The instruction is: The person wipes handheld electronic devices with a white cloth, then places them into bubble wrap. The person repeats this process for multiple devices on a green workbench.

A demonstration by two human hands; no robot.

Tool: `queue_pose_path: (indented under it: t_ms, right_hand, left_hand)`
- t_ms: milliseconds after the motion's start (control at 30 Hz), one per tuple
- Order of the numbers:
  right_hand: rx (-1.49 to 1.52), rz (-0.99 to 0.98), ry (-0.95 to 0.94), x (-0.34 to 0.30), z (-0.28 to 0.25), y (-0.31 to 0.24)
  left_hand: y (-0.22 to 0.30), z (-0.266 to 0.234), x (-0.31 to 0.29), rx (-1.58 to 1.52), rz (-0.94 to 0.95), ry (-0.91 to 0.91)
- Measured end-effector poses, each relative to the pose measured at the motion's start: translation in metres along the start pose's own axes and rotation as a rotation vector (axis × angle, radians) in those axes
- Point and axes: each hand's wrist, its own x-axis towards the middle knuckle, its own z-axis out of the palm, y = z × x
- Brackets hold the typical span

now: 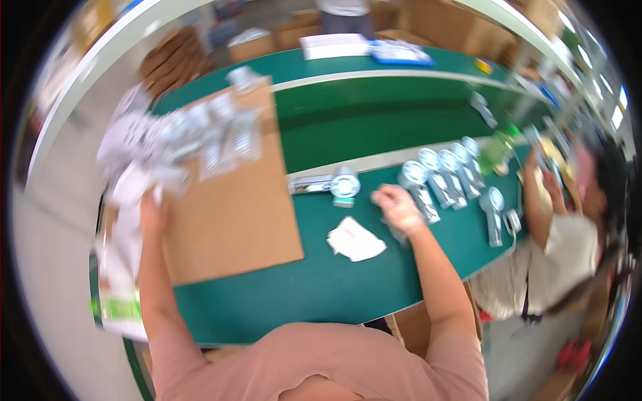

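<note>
My left hand is at the left edge of the cardboard sheet, its blurred fingers closed on a piece of thin white wrapping. White bags are heaped beside it. My right hand is closed above the green table, and a greyish, see-through thing shows under its wrist; what the fingers hold is hidden. Left of that hand lies a grey handheld fan, its handle toward the cardboard. A crumpled white cloth or paper lies nearer me.
Several more handheld fans lie in a row to the right, one apart from them. Clear-bagged items cover the cardboard's far part. A co-worker sits at right near a green bottle. A raised shelf runs behind.
</note>
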Motion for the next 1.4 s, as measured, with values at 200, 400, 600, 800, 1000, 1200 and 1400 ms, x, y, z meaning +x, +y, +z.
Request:
queue_pose_path:
  t_ms: [200, 400, 600, 800, 1000, 1200, 1400]
  right_hand:
    - [0.012, 0.211, -0.072, 0.0, -0.015, -0.009]
    - [0.222, 0.299, -0.112, -0.003, -0.012, -0.014]
    - [0.172, 0.118, -0.094, -0.003, -0.013, 0.001]
    - [0.241, 0.167, -0.121, -0.004, -0.016, 0.008]
    - [0.186, -0.014, -0.1, 0.003, -0.01, 0.017]
    - [0.17, 0.076, -0.196, -0.005, -0.018, 0.001]
    - [0.202, 0.118, -0.197, -0.003, -0.018, 0.008]
  left_hand:
    - [-0.028, 0.045, 0.039, 0.29, -0.167, -0.143]
    - [-0.078, -0.026, 0.041, 0.065, -0.16, 0.054]
    - [0.146, -0.114, -0.021, -0.744, 0.012, 0.241]
    - [0.288, -0.06, -0.058, -0.585, 0.343, -0.342]
    - [0.306, 0.006, -0.077, -0.601, 0.46, -0.249]
    - [0.296, 0.009, -0.069, -0.749, 0.383, -0.399]
    - [0.297, 0.009, -0.068, -0.802, 0.379, -0.408]
